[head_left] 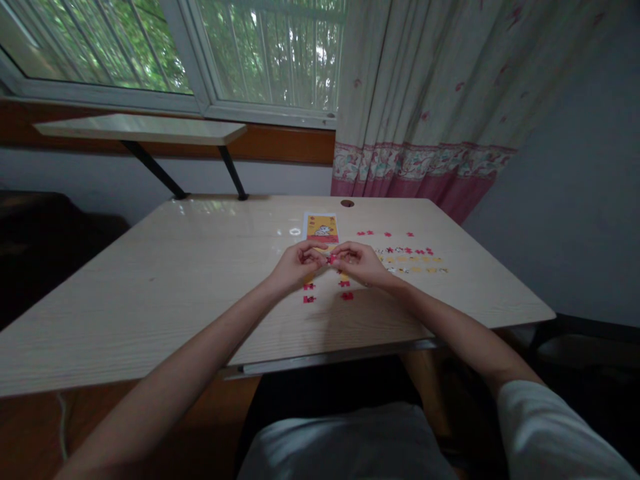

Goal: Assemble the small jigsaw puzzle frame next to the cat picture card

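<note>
My left hand [299, 263] and my right hand [364, 264] meet over the middle of the table, fingertips nearly touching. Between them is a small red jigsaw puzzle piece [332, 259], pinched by the fingers of both hands; its exact outline is partly hidden. Just beyond my hands lies a yellow and red picture card [321, 228] with a white animal figure. Nearer to me, a red puzzle piece [309, 299] lies on the left and another red piece [347, 297] on the right. More red and yellow pieces lie partly hidden under my hands.
Loose puzzle pieces [419, 251] in red, yellow and white lie in rows to the right on the pale wooden table [200, 287]. A raised shelf [145, 128] on black legs stands at the back left. A round cable hole [347, 203] is near the back edge, before a curtain [425, 100].
</note>
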{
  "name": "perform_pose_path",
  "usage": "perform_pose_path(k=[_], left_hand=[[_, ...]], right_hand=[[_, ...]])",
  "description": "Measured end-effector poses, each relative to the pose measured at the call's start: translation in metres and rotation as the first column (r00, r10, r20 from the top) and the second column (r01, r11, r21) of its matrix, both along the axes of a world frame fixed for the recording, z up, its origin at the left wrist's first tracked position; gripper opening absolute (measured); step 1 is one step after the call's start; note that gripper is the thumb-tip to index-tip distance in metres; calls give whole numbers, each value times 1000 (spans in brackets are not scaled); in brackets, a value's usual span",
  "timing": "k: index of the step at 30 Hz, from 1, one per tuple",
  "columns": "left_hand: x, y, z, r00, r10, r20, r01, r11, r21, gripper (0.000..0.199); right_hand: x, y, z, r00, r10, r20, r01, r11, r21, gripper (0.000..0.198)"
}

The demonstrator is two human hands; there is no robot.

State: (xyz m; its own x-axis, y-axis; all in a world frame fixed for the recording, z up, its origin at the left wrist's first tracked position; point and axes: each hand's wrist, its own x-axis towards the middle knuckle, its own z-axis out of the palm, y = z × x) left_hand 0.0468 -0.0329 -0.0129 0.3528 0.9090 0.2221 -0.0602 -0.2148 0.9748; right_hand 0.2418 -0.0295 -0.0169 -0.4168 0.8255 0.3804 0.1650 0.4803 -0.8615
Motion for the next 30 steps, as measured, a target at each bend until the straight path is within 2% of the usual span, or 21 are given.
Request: perform_pose_path(k=[3,5,7,9,11,12,14,17,20,30], left_hand=[[-2,-5,4,994,49,-98,-44,998,48,30],[-3,-15,6,960,89,-265,-54,989,138,20],[-2,-31,8,860,97,-500,43,965,260,17],[3,-52,8,718,126,-685,214,896,389,20],[12,-75,6,571,199,-796,321,838,440,22],[16,-86,5,511,233,-828,341,829,444,23],[24,-102,3,440,279,-854,334,831,444,29],[30,-112,-1,425,333,-842,279,837,472,40],[32,-111,-5,408,353,-842,263,837,479,45],[33,-108,-7,409,371,-834,257,830,495,42]], right_hand=[[6,5,2,999,44,-31,-48,991,-128,29],[15,7,7,999,51,-6,-52,982,-184,28],[25,9,12,997,66,48,-54,973,-224,26],[34,9,17,986,119,116,-85,961,-262,25],[40,8,21,964,199,176,-142,946,-292,26],[41,7,22,950,240,201,-173,938,-301,26],[41,4,22,915,309,259,-226,925,-305,24],[38,2,20,858,358,369,-272,925,-266,19],[36,1,18,821,351,450,-289,936,-203,16],[33,1,19,778,304,550,-328,943,-58,12]])
